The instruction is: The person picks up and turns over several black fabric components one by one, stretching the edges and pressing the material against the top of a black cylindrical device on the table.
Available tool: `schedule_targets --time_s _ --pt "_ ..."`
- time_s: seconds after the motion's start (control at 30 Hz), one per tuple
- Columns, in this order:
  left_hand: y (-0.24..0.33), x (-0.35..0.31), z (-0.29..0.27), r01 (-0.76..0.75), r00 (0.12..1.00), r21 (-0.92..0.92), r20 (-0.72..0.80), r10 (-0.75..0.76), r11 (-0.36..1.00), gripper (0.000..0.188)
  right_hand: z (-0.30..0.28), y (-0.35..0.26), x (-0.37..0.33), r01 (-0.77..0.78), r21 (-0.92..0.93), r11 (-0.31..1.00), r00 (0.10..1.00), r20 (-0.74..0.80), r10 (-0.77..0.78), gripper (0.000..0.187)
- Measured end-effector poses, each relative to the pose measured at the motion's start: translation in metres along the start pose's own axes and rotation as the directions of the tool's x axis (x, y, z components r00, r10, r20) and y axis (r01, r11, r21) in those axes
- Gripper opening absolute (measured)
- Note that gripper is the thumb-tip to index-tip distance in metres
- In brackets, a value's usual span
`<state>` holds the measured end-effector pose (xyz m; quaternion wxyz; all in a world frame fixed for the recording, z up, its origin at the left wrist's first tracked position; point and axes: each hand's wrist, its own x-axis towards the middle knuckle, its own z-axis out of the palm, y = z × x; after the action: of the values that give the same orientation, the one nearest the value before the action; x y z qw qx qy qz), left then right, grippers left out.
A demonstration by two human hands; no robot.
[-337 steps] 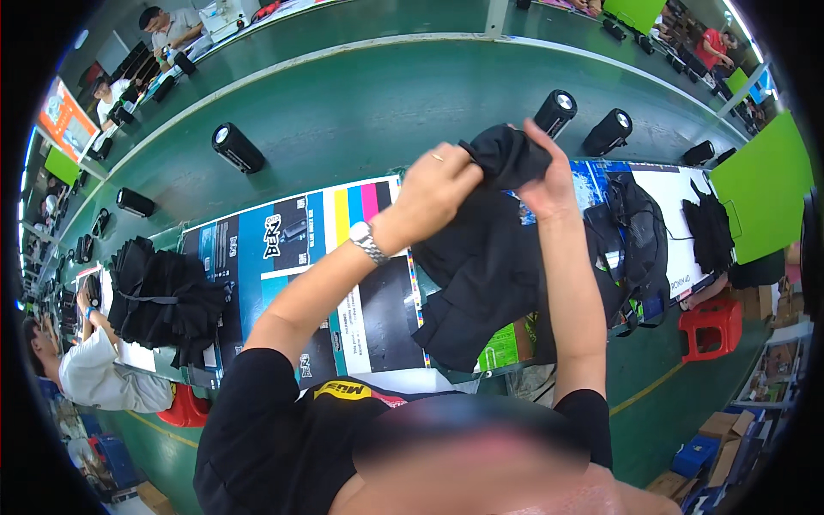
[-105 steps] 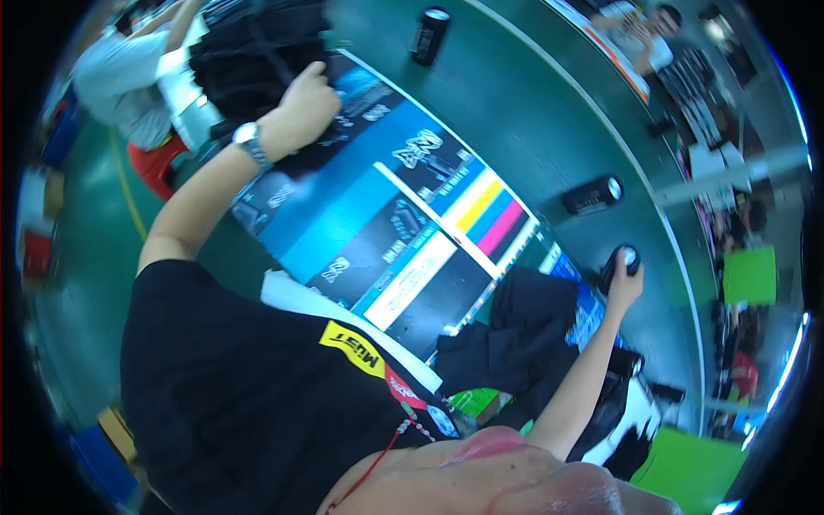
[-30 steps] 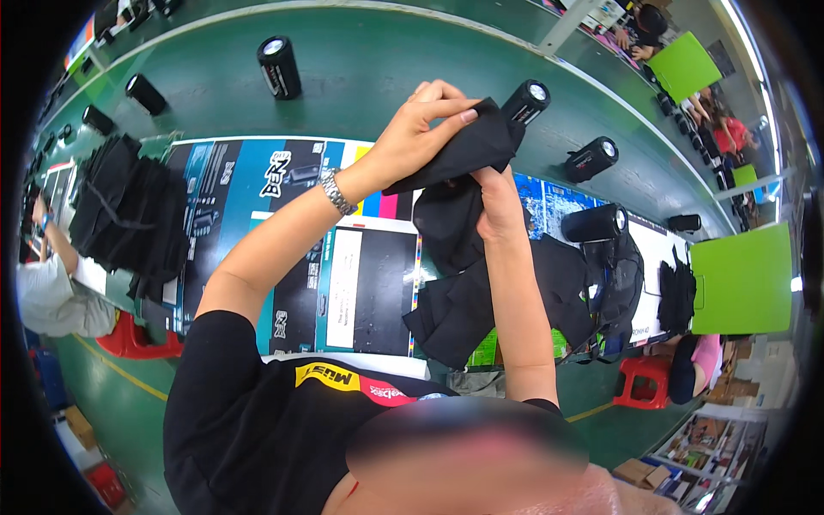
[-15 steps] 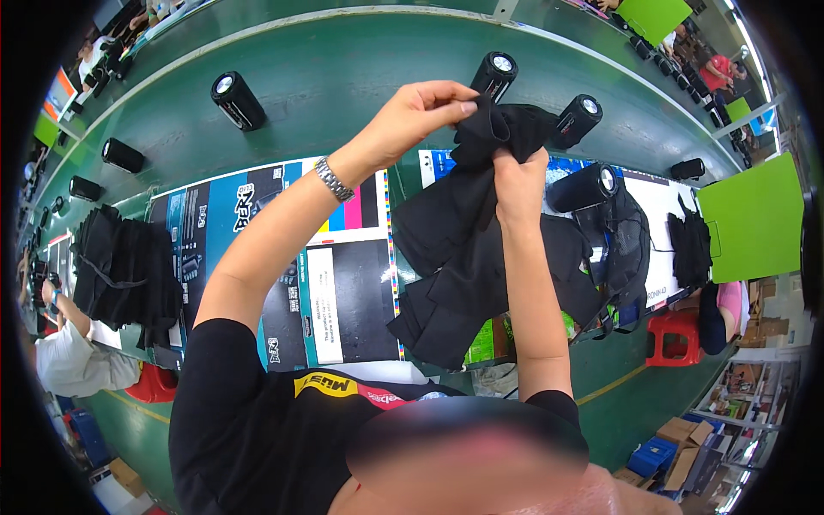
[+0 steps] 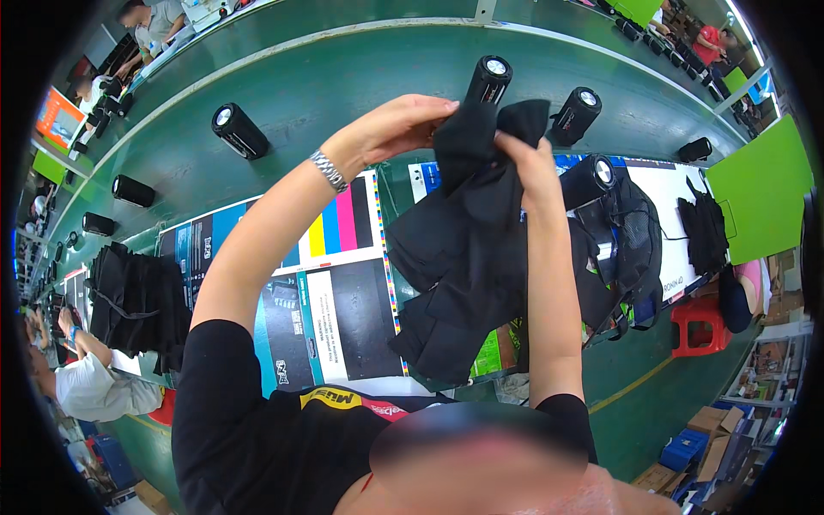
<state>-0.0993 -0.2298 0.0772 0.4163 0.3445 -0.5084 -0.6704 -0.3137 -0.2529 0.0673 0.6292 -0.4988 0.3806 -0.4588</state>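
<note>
A long green conveyor table (image 5: 360, 77) runs across the room, with printed sheets (image 5: 326, 292) spread along its near edge. Held up above them is a black fabric pouch (image 5: 468, 249), hanging limp in folds. The left hand (image 5: 395, 129) pinches its top edge, fingers closed on the cloth, and the right hand (image 5: 528, 167) clutches the same bunched top from the other side. Black cylindrical speakers (image 5: 487, 79) stand on the green surface just beyond.
</note>
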Motion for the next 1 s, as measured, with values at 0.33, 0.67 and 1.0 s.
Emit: schedule_targets --time_s 0.33,0.67,1.0 --pt "-0.025 0.161 -0.036 -0.161 0.756 0.585 -0.444 0.48 0.795 0.019 -0.008 0.008 0.14 0.269 -0.759 0.592 0.54 -0.39 -0.745 0.013" --pt "-0.045 0.14 -0.088 -0.271 0.825 -0.016 -0.519 0.224 0.962 0.019 0.006 0.027 0.167 0.066 0.014 0.998 0.95 -0.306 -0.058 0.021" --pt "-0.051 0.052 -0.09 0.101 0.824 -0.341 -0.497 -0.271 0.935 0.015 0.03 0.062 0.154 -0.114 -0.623 0.774 0.991 -0.129 0.041 0.05"
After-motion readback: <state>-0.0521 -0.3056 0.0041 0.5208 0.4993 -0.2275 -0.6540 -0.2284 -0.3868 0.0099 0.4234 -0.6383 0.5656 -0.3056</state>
